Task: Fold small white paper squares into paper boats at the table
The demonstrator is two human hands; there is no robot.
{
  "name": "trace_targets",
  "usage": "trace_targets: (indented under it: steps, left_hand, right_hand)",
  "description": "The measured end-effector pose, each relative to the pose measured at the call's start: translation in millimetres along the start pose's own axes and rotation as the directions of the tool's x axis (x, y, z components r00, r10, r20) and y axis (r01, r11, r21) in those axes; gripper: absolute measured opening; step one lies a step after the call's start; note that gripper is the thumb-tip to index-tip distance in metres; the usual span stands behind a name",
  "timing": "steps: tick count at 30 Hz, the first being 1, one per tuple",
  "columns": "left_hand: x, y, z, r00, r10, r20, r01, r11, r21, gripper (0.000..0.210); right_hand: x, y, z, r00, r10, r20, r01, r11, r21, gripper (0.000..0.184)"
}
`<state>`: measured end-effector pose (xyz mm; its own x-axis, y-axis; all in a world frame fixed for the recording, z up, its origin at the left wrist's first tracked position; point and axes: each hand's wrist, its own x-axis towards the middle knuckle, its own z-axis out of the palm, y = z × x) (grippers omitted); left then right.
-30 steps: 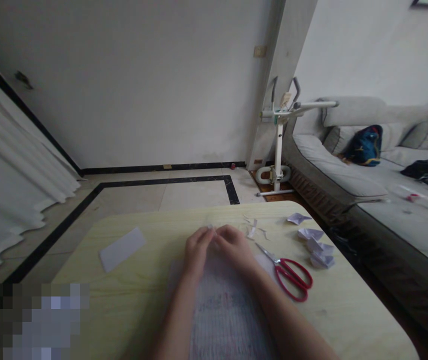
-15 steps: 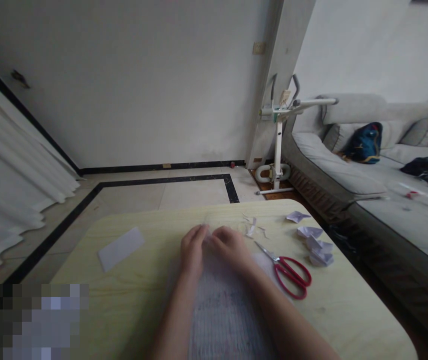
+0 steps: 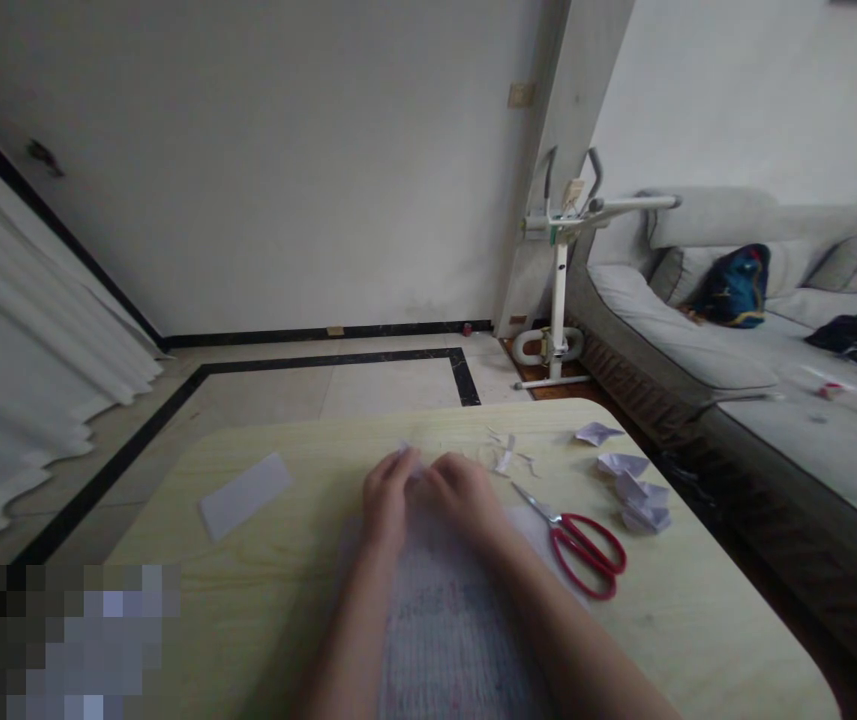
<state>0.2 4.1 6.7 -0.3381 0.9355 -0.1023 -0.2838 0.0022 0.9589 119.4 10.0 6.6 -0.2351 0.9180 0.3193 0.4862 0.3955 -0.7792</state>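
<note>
Between my two hands, above the middle of the table, is a small piece of white paper point(image 3: 416, 468), mostly hidden by the fingers. My left hand point(image 3: 389, 492) is closed on its left side, and a pale tip of paper shows past the fingertips. Closed on the right side of the same piece is my right hand point(image 3: 464, 490). A large sheet of paper with writing point(image 3: 450, 640) lies flat beneath both forearms. To the right, red-handled scissors point(image 3: 585, 550) rest with their blades pointing away from me and left.
Several folded paper shapes point(image 3: 634, 490) sit along the table's right side. Paper scraps point(image 3: 504, 455) lie beyond my right hand. A white paper rectangle point(image 3: 244, 495) is at the left of the wooden table point(image 3: 300, 590). A grey sofa point(image 3: 698, 350) stands at the right.
My hands stay nearly in place; the paper's tip now shows more plainly above my left fingertips. The view has shifted very slightly.
</note>
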Motion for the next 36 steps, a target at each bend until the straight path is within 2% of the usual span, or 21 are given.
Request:
trace_targets:
  steps: [6,11,14,18,21,25,29,31,36]
  left_hand:
    - [-1,-1,1.1,0.994,0.108,0.017,-0.109,0.991,0.082,0.028]
    - [-1,-2,1.5,1.0,-0.006,0.015,0.007,0.994,-0.111,0.029]
    - [-1,0,1.0,0.979,-0.115,0.167,0.161,0.942,-0.296,0.031]
    - [-4,4,-0.7,0.899,-0.202,0.389,0.364,0.837,-0.408,0.029]
    - [-7,7,-0.6,0.876,-0.218,0.43,0.385,0.853,-0.352,0.029]
    - [-14,12,3.0,0.891,-0.21,0.403,0.3,0.938,-0.176,0.024]
    - [-17,14,5.2,0.907,-0.221,0.36,0.264,0.961,-0.076,0.034]
    - [-16,12,5.1,0.916,-0.224,0.334,0.256,0.965,-0.055,0.041]
    - [-12,2,5.3,0.917,-0.19,0.352,0.232,0.969,-0.08,0.051]
  right_hand:
    - [-1,2,1,0.999,0.0,-0.043,0.0,1.0,0.003,0.021]
    - [0,3,0,0.991,0.089,-0.097,-0.069,0.979,0.19,0.03]
    - [3,3,-3,0.98,0.161,-0.115,-0.115,0.937,0.33,0.028]
    - [6,2,-7,0.97,0.215,-0.11,-0.139,0.871,0.471,0.021]
    - [8,3,-8,0.967,0.248,-0.05,-0.174,0.796,0.58,0.018]
    - [7,6,-7,0.966,0.259,0.008,-0.202,0.736,0.646,0.02]
    - [6,4,-8,0.949,0.312,0.056,-0.266,0.69,0.674,0.02]
    - [6,4,-10,0.942,0.334,0.028,-0.264,0.689,0.675,0.021]
    - [10,7,-13,0.914,0.367,-0.172,-0.182,0.751,0.635,0.023]
